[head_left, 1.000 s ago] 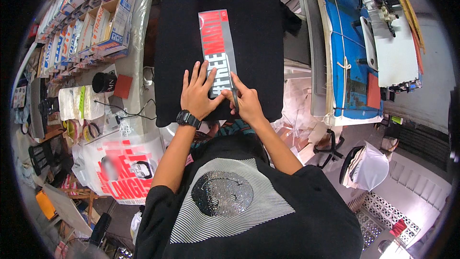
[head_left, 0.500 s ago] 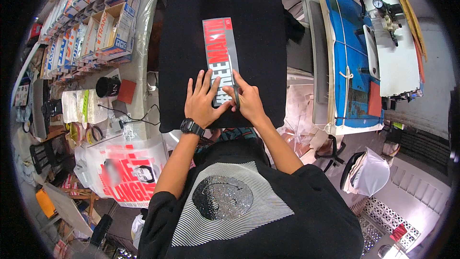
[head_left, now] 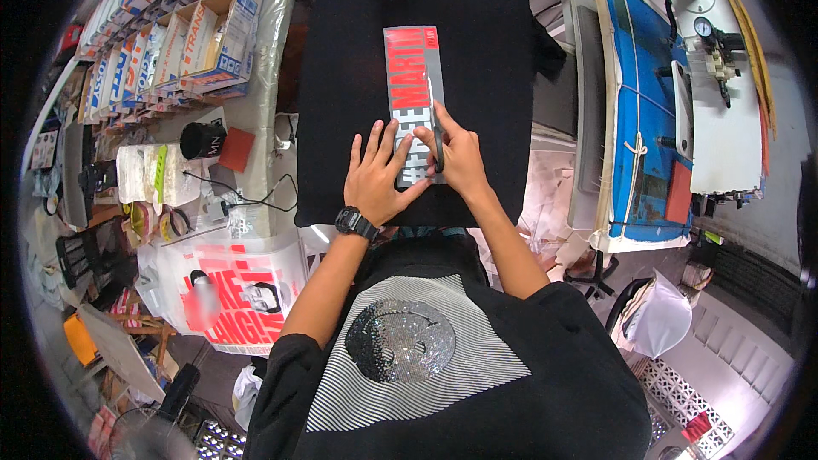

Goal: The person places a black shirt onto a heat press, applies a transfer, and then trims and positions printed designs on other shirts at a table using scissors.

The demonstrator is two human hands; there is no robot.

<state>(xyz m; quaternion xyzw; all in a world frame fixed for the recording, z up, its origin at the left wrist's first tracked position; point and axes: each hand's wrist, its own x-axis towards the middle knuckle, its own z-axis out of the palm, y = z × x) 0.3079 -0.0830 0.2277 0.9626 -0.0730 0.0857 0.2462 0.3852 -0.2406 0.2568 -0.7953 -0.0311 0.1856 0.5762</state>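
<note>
A clear transfer film strip (head_left: pixel 411 68) with red and white block lettering lies lengthwise on a black garment (head_left: pixel 341 60) spread flat in front of me. My left hand (head_left: pixel 376 172), with a black watch on its wrist, rests flat with fingers spread, its fingertips over the film's lower left edge and the garment beside it. My right hand (head_left: pixel 460 158) grips what look like scissors (head_left: pixel 440 149) by a dark loop handle. Their thin blade points away from me along the film's right side; part of the tool is hidden by the fingers.
Left, a plastic-covered table (head_left: pixel 271 77) carries open cardboard boxes (head_left: pixel 204 38), a black mug (head_left: pixel 202 140) and a cable. A printed sheet (head_left: pixel 230 294) lies nearer to me. Right stands a blue padded press (head_left: pixel 639 111) with a pressure gauge (head_left: pixel 703 27).
The whole view has shifted, so most things sit a little further right. My right hand and the scissors have moved slightly up along the film; my left hand stays spread beside it.
</note>
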